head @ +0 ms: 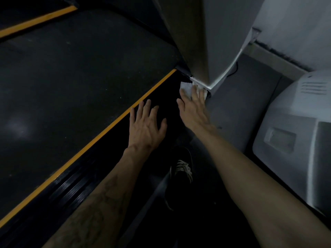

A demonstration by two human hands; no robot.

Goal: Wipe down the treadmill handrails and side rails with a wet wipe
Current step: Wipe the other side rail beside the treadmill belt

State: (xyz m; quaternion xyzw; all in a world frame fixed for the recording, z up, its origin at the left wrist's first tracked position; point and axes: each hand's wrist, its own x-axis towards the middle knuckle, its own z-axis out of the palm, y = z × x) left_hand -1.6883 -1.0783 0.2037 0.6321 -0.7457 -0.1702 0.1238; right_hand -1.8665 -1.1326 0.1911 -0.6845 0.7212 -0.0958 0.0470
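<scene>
Right hand (194, 111) flat, fingers straight, pressing wet wipe (186, 87) onto black side rail (107, 158). Wipe bunched beneath and just beyond the fingertips, against the base of the grey upright (197, 42). Left hand (146, 127) spread flat on the rail, just beside the right grip, nearer the yellow stripe (100, 135), holding nothing.
</scene>
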